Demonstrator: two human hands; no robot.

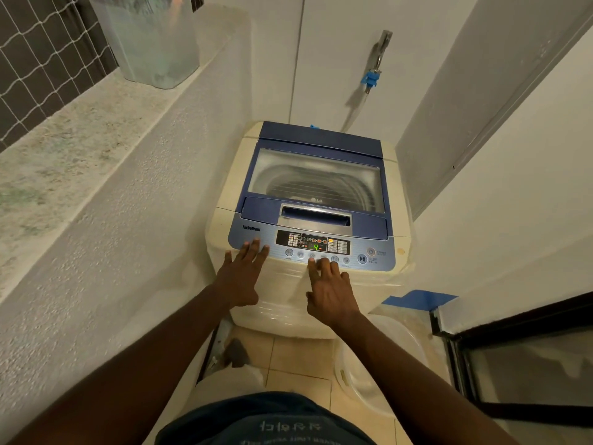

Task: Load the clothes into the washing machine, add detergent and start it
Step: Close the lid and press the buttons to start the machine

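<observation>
A cream top-loading washing machine (282, 293) with a blue lid (316, 168) stands ahead of me, lid closed. Through the lid window I see the steel drum; no clothes are visible. The control panel (313, 244) is lit and its display shows a green 4. My left hand (242, 274) rests flat, fingers spread, on the panel's left end. My right hand (327, 290) reaches the row of round buttons, with its fingertips on the middle ones. The start/pause button (362, 259) lies to the right, untouched. No detergent is in sight.
A white wall with a stone ledge (73, 149) runs along the left, with a translucent plastic bin (150, 40) on it. A tap with a blue hose fitting (372, 77) is on the back wall. A white tub (378, 364) sits on the tiled floor at right, beside a dark-framed glass door (529, 370).
</observation>
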